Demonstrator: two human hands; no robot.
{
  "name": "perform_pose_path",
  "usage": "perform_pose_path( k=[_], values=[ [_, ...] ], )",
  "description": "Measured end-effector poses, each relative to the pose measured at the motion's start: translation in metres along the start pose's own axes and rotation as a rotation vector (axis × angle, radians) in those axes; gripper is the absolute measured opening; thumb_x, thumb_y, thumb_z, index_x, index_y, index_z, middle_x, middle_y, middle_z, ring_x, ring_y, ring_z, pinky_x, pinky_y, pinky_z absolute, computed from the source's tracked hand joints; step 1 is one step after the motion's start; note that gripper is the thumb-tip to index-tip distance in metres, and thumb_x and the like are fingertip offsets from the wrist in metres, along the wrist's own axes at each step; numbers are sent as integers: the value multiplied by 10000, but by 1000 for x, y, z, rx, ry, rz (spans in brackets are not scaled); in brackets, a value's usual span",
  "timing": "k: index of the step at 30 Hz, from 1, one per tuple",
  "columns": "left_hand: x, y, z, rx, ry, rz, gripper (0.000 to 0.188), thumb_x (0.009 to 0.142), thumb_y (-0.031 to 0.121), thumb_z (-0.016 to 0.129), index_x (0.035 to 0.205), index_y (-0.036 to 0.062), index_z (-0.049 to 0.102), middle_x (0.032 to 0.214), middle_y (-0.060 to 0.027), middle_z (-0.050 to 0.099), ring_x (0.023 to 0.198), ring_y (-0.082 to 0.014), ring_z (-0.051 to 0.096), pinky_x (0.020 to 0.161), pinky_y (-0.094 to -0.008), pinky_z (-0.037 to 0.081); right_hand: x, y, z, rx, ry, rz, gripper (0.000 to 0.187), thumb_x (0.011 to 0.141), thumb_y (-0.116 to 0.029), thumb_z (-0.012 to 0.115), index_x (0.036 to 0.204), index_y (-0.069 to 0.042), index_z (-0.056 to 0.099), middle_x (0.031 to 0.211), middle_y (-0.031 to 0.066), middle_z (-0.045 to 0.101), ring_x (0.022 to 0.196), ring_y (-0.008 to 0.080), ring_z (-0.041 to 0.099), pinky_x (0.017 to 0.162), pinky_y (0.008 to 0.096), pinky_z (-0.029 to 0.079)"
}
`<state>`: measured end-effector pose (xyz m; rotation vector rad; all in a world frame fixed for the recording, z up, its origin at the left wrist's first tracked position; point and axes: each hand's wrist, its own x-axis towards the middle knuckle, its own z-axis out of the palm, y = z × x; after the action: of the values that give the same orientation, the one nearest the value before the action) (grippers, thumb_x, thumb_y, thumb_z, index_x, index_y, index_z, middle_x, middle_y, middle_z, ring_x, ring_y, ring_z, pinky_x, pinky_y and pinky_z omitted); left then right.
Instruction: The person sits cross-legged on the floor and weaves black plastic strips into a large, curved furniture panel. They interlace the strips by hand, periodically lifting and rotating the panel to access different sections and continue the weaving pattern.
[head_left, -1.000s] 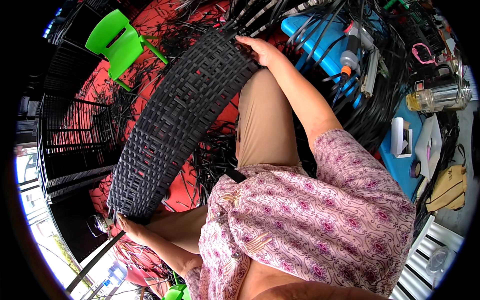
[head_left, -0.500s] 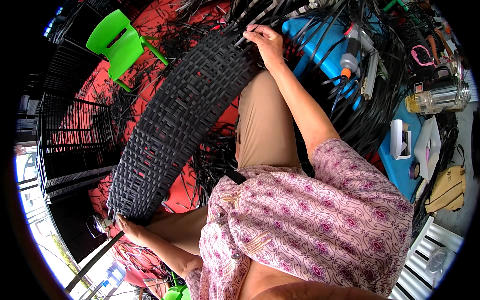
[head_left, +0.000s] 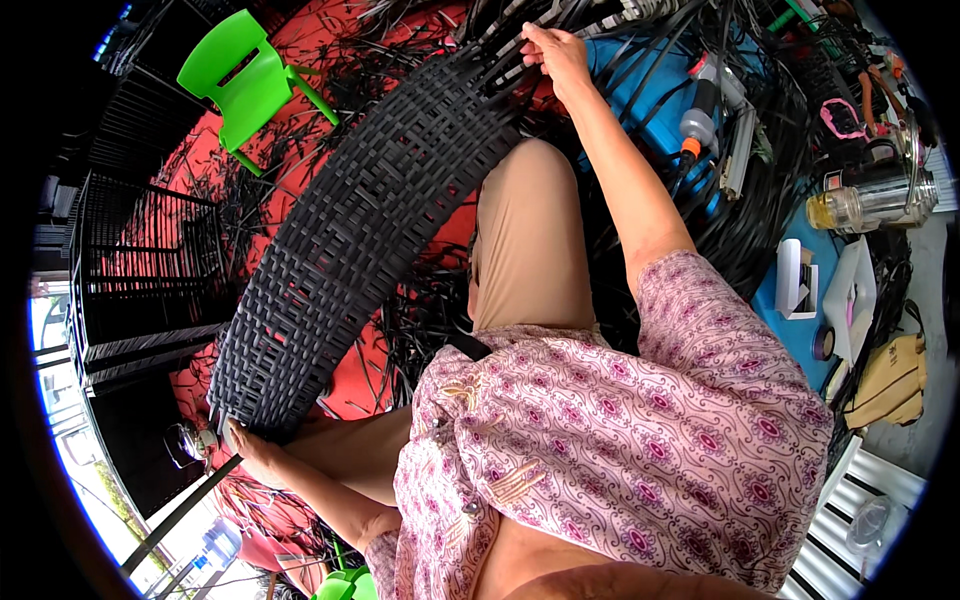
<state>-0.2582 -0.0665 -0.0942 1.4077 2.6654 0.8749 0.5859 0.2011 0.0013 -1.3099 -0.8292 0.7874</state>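
Observation:
A long, curved panel of woven black plastic strips slants across in front of me, from lower left to upper middle. At its upper end, loose strips run out past the weave. Beyond that end, my right hand pinches a thin black strip between thumb and fingers, arm stretched out. My left hand is closed at the panel's lower end, its fingertips partly hidden. From beside it a dark straight band runs toward the lower left; whether the hand holds this too, I cannot tell.
A green child's chair stands on the red floor among strip scraps. Black wire racks line the left. At right are a blue table, a screwdriver-like power tool, a glass jar and a white box.
My right hand has moved up and slightly right, away from the panel's end, with the strip in its fingers. The left hand has barely shifted.

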Motion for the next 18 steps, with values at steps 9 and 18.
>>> perform_pose_path(
  k=[9,18],
  values=[
    [2,-15,-4,299,27,196,604,925,-11,364,1520,59,435,1448,-203,554,1292,-350,564,1101,-393,453,0,34,-10,-384,-705,167,405,841,-340,766,1170,-104,753,1024,-9,748,818,75,602,626,224,413],
    [-2,-24,-1,428,-3,388,526,1017,74,369,1542,65,401,1447,-172,563,1347,-300,515,1167,-382,381,-2,13,5,-837,-452,-121,253,799,-300,731,1025,-215,807,919,47,763,862,172,701,725,354,526]
  ],
)
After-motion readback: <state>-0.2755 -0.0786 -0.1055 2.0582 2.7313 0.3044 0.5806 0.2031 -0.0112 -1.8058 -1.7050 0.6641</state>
